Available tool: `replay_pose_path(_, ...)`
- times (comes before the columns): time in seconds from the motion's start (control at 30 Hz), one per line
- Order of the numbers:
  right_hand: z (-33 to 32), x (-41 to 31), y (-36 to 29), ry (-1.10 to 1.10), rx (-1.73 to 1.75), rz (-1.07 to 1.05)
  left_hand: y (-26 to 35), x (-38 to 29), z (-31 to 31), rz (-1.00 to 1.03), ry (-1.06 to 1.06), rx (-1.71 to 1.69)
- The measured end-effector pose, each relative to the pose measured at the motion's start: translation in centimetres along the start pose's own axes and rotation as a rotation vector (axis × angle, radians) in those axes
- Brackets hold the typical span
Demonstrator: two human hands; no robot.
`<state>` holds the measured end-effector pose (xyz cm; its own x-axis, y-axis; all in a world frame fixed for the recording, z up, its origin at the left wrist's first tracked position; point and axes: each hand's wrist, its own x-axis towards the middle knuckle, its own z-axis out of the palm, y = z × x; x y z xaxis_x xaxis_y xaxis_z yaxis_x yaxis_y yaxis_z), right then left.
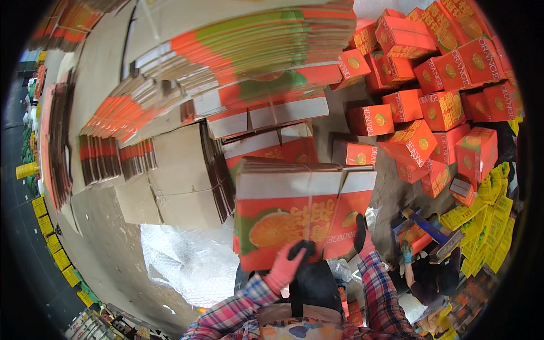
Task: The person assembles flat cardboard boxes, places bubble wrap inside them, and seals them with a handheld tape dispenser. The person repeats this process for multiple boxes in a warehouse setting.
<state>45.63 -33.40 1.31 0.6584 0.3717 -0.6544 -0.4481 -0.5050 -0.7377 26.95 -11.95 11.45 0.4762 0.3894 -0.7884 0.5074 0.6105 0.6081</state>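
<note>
Before my body is a tied bundle of flattened orange cartons (272, 250), its printed red face with pictures of oranges turned towards me and a pale flap band along the top. My left hand (289, 261), in a pink glove with dark fingers, grips the bundle's lower front by the vertical string. At its right edge, my right hand (363, 238) is closed on the side, dark fingers against the red face. Just behind the bundle lie more flattened cartons (272, 146), partly covered by it.
Tall stacks of flattened cartons (255, 46) stand ahead and left. Bubble wrap (187, 259) lies on the floor. Many made-up orange cartons (408, 140) are piled to the right. A co-worker (429, 272) handles a carton beside a blue tape dispenser (429, 229) and yellow crates (488, 229).
</note>
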Motion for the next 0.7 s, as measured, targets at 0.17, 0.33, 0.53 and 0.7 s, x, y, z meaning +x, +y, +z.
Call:
replay_pose_path(0.17, 7.6, -1.9, -0.1, -0.193, 0.394, 0.317, 7.7, -1.1, -10.6, 0.064, 0.115, -0.142)
replay_pose_path(0.33, 23.2, -9.1, -2.6, -0.487, 0.853, 0.834, 10.7, -0.7, -24.8, 0.211, 0.389, 0.63)
replay_pose_path(0.53, 37.0, -12.1, 0.0, -1.134, -0.327, -0.926, 20.2, -0.5, -32.8, 0.332, 0.437, 1.025)
replay_pose_path(0.7, 36.0, -8.7, -27.6, -0.259, -0.372, -0.566, 13.8, 4.6, -39.1, 0.587, 0.508, 1.075)
